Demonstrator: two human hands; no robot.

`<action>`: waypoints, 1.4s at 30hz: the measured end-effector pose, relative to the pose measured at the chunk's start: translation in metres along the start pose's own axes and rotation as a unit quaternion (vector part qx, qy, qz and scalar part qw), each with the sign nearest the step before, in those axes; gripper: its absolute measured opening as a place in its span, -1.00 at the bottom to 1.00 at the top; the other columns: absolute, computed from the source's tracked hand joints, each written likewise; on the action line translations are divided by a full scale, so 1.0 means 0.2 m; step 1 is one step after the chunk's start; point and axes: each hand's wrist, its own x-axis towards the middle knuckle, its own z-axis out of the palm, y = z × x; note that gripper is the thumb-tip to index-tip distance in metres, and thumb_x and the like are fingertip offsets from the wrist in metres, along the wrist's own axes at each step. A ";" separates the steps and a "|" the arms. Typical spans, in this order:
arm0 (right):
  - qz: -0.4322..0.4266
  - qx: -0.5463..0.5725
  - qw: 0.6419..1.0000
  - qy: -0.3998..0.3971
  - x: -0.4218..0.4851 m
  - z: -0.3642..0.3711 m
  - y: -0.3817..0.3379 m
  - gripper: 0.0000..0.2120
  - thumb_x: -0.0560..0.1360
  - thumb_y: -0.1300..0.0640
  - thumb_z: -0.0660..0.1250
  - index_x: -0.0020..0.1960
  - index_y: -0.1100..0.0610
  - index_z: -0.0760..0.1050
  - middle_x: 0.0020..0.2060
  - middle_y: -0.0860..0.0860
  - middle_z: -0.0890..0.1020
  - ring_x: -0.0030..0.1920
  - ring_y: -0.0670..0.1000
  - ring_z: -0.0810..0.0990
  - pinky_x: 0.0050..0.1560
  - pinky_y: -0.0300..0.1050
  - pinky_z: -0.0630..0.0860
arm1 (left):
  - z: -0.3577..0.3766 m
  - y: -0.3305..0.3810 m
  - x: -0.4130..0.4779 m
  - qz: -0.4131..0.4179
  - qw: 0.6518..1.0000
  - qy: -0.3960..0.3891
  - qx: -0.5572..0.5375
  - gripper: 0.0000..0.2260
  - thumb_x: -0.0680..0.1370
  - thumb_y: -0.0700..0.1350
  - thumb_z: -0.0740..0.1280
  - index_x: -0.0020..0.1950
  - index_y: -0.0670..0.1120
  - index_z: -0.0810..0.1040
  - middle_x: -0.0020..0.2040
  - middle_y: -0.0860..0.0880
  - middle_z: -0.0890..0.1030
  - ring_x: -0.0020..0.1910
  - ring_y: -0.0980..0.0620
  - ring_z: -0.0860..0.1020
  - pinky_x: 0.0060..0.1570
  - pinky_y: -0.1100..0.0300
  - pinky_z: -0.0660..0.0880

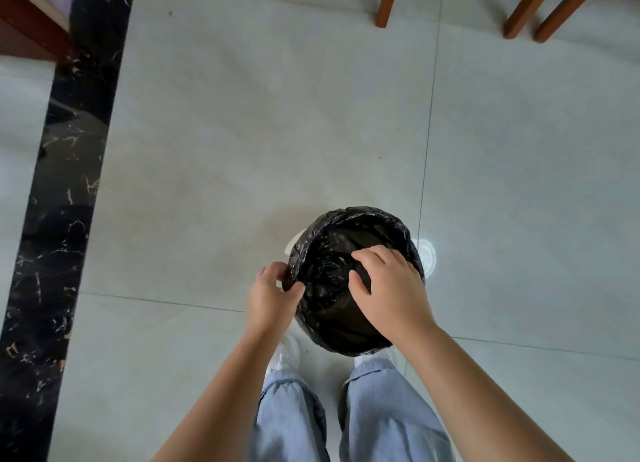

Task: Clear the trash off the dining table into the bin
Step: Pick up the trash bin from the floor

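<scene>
Nearest you, your pale blue trouser legs and white shoes stand on the grey tiled floor, and just ahead of your toes sits the round bin, lined with a black plastic bag. Your left hand pinches the bag's edge at the bin's left rim, while your right hand reaches over the mouth with fingers curled down onto the liner (whether it actually grips the plastic, you cannot tell). Farther off, a dark marble strip runs along the left, and three brown wooden legs stand at the top.
</scene>
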 end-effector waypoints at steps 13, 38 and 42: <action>-0.038 0.039 0.993 0.103 -0.33 -0.85 -0.47 -0.72 0.48 0.12 0.23 0.17 0.14 0.46 0.09 0.05 0.57 0.11 0.11 0.49 0.12 -0.01 0.42 | -0.66 0.84 -0.59 0.056 0.991 0.114 -0.032 -0.84 0.35 -0.13 0.34 -0.23 0.11 0.41 -0.32 0.03 0.44 -0.51 0.13 0.35 -0.51 0.32 0.21; -0.190 -0.031 0.926 0.326 -1.31 -2.50 -1.22 -0.63 0.48 0.04 0.25 0.25 0.12 0.42 0.22 0.06 0.53 0.27 0.08 0.42 0.26 -0.02 0.34 | -1.67 2.05 -1.83 0.220 0.892 0.327 -0.221 -0.88 0.32 -0.05 0.43 -0.18 -0.01 0.58 -0.36 0.03 0.58 -0.39 0.12 0.51 -0.30 0.19 0.40; -0.184 -0.036 0.922 0.337 -1.38 -2.57 -1.31 -0.63 0.48 0.04 0.25 0.25 0.11 0.42 0.21 0.05 0.54 0.26 0.08 0.43 0.26 -0.02 0.35 | -1.83 2.06 -1.89 0.245 0.879 0.327 -0.244 -0.90 0.28 0.00 0.43 -0.25 0.05 0.58 -0.41 0.06 0.57 -0.45 0.19 0.50 -0.33 0.18 0.45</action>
